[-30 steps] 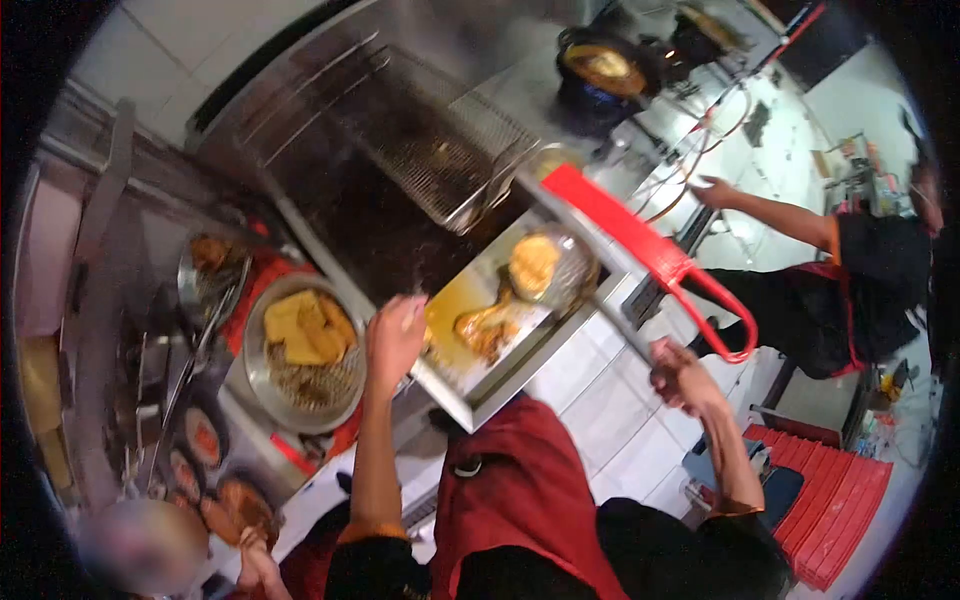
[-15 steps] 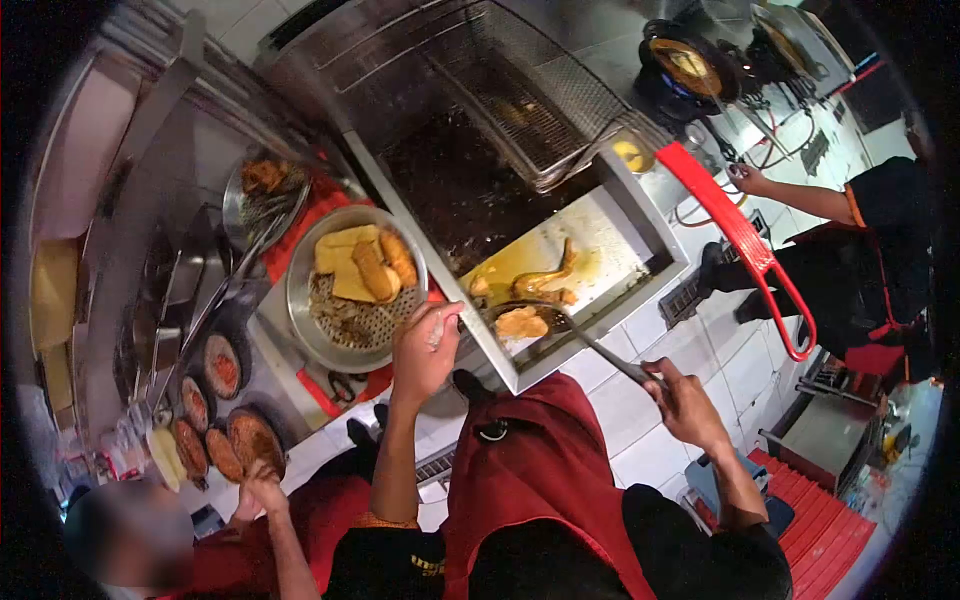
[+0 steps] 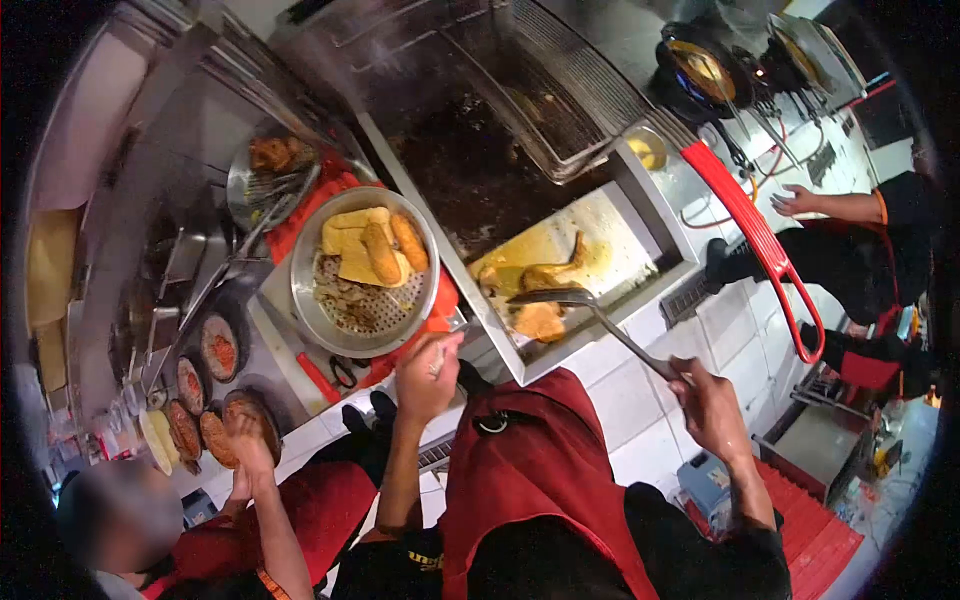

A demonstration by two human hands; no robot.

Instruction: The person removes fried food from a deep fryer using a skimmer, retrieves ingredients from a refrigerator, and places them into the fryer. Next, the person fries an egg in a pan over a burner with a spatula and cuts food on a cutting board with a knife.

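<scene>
My right hand is wrapped round the handle of a long metal skimmer. The skimmer's head is tilted over the metal draining tray at the front of the fryer. Just beneath it lies a golden fried piece of food, and a long curved fried piece rests farther back in oily residue. My left hand is closed near the tray's left corner; what its curled fingers hold, if anything, is hidden. Beside it stands a perforated metal bowl with fried pieces, yellow slabs and crumbs.
A wire fryer basket with a red handle juts out to the right above dark oil. Scissors lie below the bowl. One co-worker's hands are at filled plates on the left; another person's hand is at right.
The skimmer has turned over and lifted, and the fried piece that was on it now lies on the tray. The left co-worker's hands have moved up over a plate.
</scene>
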